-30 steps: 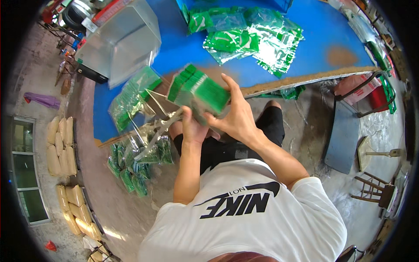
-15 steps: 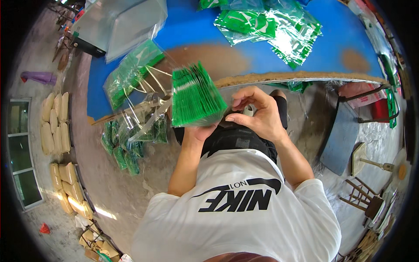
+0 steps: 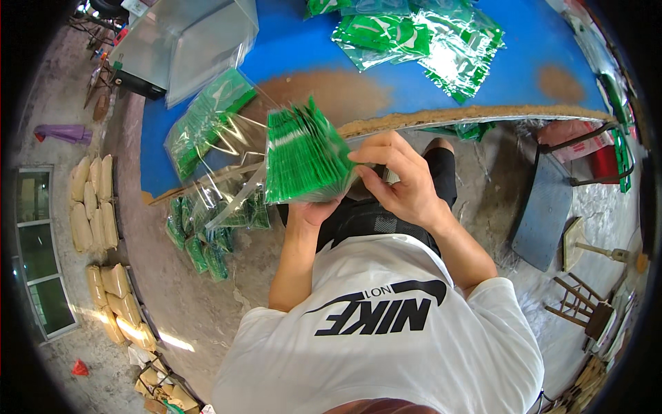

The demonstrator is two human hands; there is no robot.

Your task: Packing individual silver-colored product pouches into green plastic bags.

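My left hand [image 3: 317, 211] grips a thick, fanned stack of flat green packets [image 3: 307, 155] from below, and most of its fingers are hidden behind the stack. The packets stand on edge, with clear plastic film around the bottom. At the stack's right edge, my right hand [image 3: 400, 172] pinches the outer packets between thumb and fingertips. Left of the stack, another bundle of green packets in clear film [image 3: 210, 124] lies at the edge of the blue table [image 3: 289, 52].
Glossy green packets [image 3: 427, 48] are piled at the table's far side. A clear bin [image 3: 186, 52] stands at the far left. Green packages [image 3: 207, 241] lie below the table at left. To the right are a blue-grey chair [image 3: 541, 210] and a wooden stool [image 3: 583, 307].
My right hand has moved left to the stack, and its curved, parted fingers have closed on the edge. The left hand still holds the stack. The whole view has shifted slightly.
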